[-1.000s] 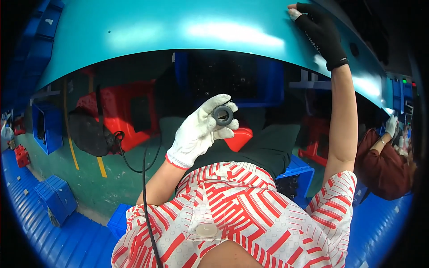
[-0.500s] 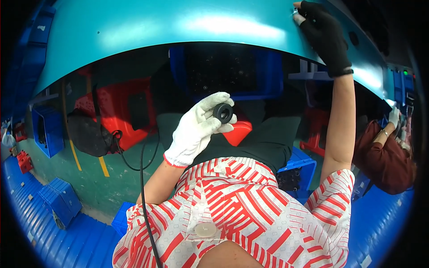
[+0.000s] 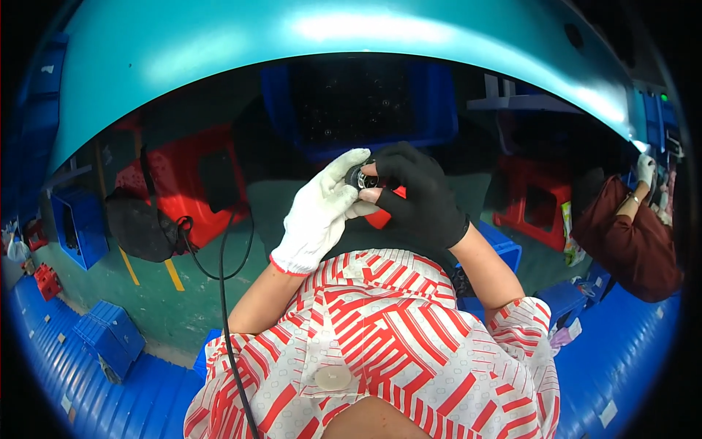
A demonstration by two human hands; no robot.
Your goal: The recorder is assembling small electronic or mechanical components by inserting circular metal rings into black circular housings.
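My left hand [image 3: 314, 216], in a white knitted glove with a red cuff, grips a thick black ring [image 3: 352, 177] between thumb and fingers. My right hand [image 3: 424, 194], in a black glove with bare thumb and fingertip, meets it in front of my waist. Its thumb and finger pinch a small shiny metal piece [image 3: 366, 180] against the ring's open face. The fingers partly cover both parts, so how far the metal sits inside the ring cannot be seen.
Beyond my hands runs a turquoise table [image 3: 219, 44]. Beneath it stands a blue bin [image 3: 285, 110] of small dark parts. Red stools [image 3: 179, 172] stand left and right, a black bag [image 3: 142, 223] on the left one. A black cable [image 3: 223, 293] hangs past my left arm. Another person [image 3: 629, 241] sits at right.
My right hand has come from the tabletop at the upper right down to my left hand, bringing the small shiny piece to the black ring. The left hand has stayed nearly in place.
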